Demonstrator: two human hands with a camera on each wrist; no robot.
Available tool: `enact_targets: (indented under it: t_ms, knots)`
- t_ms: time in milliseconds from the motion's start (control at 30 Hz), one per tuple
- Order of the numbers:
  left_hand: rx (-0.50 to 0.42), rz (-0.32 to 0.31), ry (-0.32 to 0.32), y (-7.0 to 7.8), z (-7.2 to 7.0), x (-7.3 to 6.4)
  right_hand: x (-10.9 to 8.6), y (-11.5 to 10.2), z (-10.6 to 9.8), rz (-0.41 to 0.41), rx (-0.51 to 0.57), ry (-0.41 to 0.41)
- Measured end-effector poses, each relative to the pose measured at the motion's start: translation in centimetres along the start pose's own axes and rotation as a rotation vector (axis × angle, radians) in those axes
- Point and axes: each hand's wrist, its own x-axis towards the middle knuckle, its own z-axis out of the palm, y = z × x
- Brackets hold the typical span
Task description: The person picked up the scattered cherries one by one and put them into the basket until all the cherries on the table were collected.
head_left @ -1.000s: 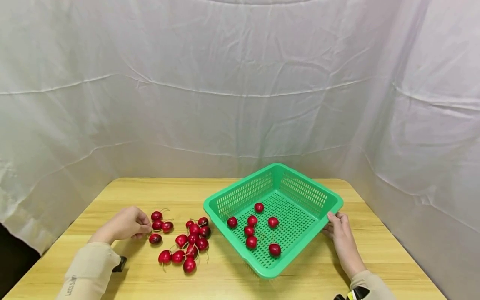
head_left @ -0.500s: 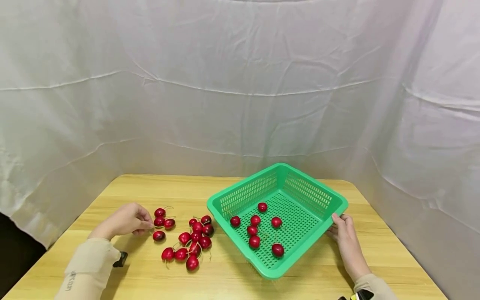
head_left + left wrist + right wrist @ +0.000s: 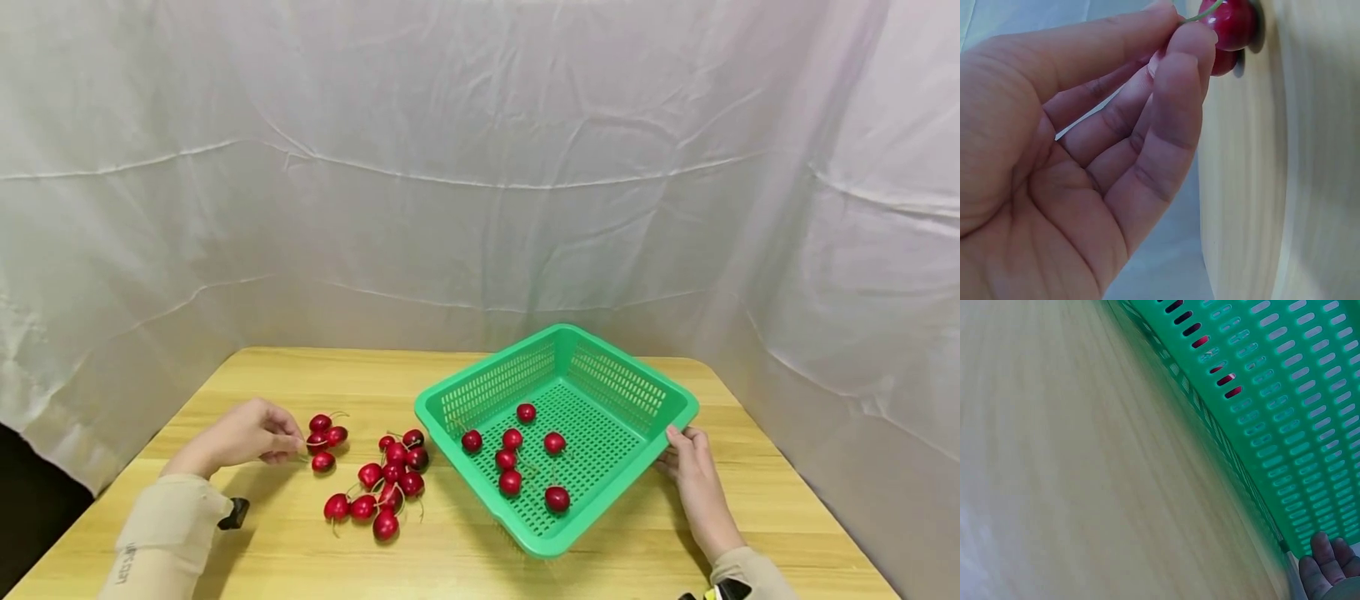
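Observation:
My left hand [image 3: 251, 437] is at the left of the table, thumb and fingertips pinching a thin green cherry stem [image 3: 1205, 11]. A red cherry [image 3: 1230, 24] sits right beyond those fingertips. In the head view, a small group of cherries [image 3: 323, 462] lies beside the fingers. With the thumb over its rim and fingers against the outer wall, my right hand [image 3: 693, 483] holds a green plastic basket [image 3: 442, 400]. The basket tilts, and several cherries [image 3: 510, 482] lie spread on its slotted floor. Through its slots, red shows in the right wrist view.
Between the left hand and the basket lies a larger pile of cherries [image 3: 392, 472] with stems. They rest on a light wooden table [image 3: 300, 558]. White cloth [image 3: 480, 233] hangs behind it and at both sides.
Some cherries by the left fingers have shifted slightly, and the left hand has edged a little left over the last half second. The right hand keeps its hold on the basket.

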Motion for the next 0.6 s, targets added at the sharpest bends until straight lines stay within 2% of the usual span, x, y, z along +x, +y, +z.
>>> enact_targets:
  t_ms: [267,600]
  knots:
    - [-0.034,0.03,0.003,0.16,-0.82,-0.4,-0.01,-0.02,0.04,-0.029,0.029,0.02]
    - [-0.023,0.014,0.022,0.52,-0.9,-0.37,-0.06,-0.12,0.01,-0.024,0.019,0.009]
